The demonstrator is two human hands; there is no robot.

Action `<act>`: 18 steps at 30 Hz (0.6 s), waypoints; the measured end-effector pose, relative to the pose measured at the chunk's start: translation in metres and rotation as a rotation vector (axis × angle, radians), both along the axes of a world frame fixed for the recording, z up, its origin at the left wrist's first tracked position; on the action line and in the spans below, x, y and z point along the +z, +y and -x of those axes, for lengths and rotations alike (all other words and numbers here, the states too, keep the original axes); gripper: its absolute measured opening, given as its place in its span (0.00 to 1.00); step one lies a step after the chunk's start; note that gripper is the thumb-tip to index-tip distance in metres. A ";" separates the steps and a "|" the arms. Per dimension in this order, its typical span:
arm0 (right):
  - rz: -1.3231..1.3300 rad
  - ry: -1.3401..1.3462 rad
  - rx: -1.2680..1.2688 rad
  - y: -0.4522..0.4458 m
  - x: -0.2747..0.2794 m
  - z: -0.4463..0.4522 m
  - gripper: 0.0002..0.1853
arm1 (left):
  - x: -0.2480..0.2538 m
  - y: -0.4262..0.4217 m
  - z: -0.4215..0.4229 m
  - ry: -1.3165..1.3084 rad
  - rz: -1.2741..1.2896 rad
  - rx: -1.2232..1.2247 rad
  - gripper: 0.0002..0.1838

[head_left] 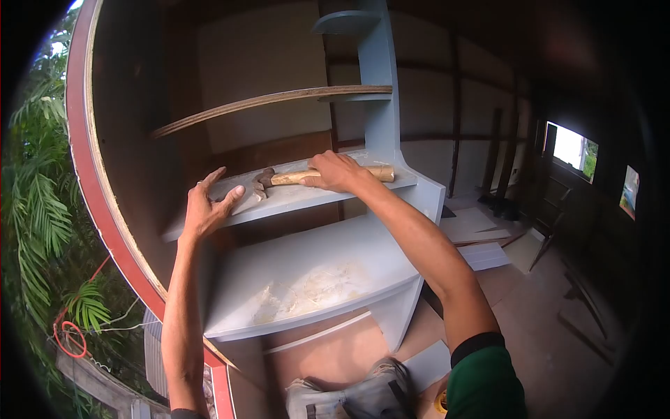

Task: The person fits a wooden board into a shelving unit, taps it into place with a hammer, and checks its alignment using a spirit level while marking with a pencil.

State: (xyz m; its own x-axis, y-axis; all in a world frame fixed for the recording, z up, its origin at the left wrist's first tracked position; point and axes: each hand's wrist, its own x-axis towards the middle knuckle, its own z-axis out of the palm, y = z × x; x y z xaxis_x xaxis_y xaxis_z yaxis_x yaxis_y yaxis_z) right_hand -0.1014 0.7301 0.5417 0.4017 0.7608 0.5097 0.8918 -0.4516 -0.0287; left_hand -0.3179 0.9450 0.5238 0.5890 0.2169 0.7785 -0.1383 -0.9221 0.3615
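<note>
A claw hammer (283, 179) with a pale wooden handle lies along the middle grey shelf (300, 203), its dark head toward the left. My right hand (336, 172) is wrapped round the handle near its middle. Just left of the hammer's head, my left hand (209, 207) hovers at the shelf's front edge, fingers and thumb spread, with nothing in it. Whether its fingers touch the shelf I cannot tell. Below, the wider shelf (244, 290) carries a patch of pale shavings or dust (307, 290).
A plywood-edged shelf (279, 103) crosses above my hands. Red-brown framing (115, 230) borders the opening on the left, with palm leaves (42, 202) outside. Loose boards (481, 237) lie on the floor at right. A grey bag (349, 399) is at the bottom.
</note>
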 end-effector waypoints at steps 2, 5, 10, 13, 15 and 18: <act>-0.046 -0.040 -0.087 -0.008 -0.004 0.009 0.28 | -0.007 0.001 0.001 0.009 -0.063 0.007 0.46; -0.078 -0.031 -0.174 -0.031 -0.008 0.015 0.29 | -0.009 -0.003 -0.001 0.038 -0.086 -0.012 0.48; 0.012 -0.063 -0.150 -0.083 -0.014 0.019 0.35 | -0.012 -0.004 -0.006 -0.063 -0.126 0.027 0.46; 0.024 -0.198 -0.085 -0.095 -0.016 0.006 0.36 | 0.000 -0.013 -0.013 -0.068 -0.065 0.040 0.40; 0.104 -0.177 -0.118 -0.097 -0.009 0.011 0.37 | 0.010 -0.016 -0.030 -0.321 -0.204 0.030 0.36; 0.137 -0.174 -0.141 -0.094 -0.011 0.006 0.37 | 0.029 -0.024 -0.049 -0.350 -0.342 0.131 0.32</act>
